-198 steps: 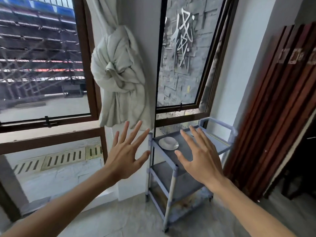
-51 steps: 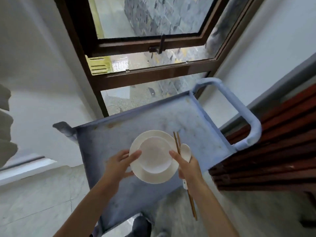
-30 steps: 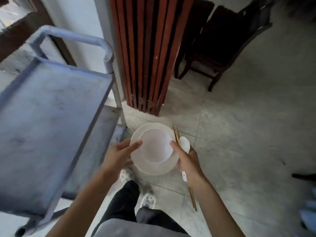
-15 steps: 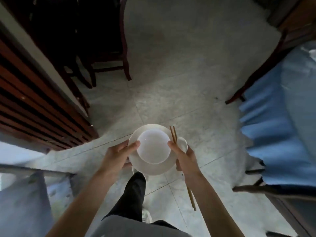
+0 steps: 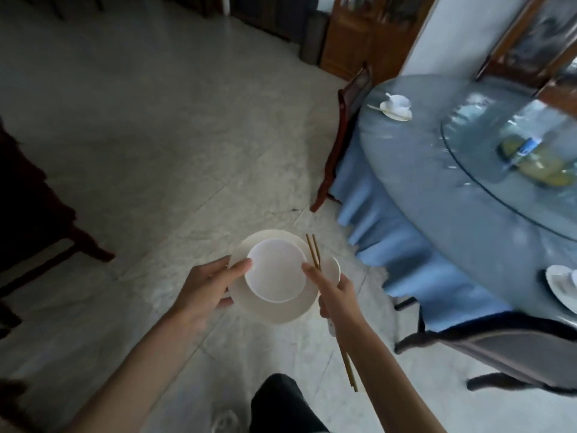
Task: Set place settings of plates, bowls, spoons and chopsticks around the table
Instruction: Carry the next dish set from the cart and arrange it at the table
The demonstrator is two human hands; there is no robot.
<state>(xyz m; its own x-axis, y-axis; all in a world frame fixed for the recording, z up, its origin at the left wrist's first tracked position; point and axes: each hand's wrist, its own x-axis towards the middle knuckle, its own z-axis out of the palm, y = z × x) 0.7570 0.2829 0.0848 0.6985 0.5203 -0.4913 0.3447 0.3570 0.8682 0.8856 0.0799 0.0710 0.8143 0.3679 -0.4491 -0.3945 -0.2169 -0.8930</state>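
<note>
White round plate with white bowl, carried above the floor.
Left hand grips its nine-o'clock rim; right hand holds three-o'clock rim, wooden chopsticks, white spoon.

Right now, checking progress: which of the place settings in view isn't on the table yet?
The plate with bowl, carried between both hands over the floor. The far setting and the near-edge setting already rest on the blue table.

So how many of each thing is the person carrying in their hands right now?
Round cream plate: 1
Round white bowl, sitting on the plate: 1
White ceramic spoon, in the right hand: 1
Thin brown wooden chopsticks, also in the right hand: 2
Total: 5 things. The left hand holds the plate's other edge.
</note>
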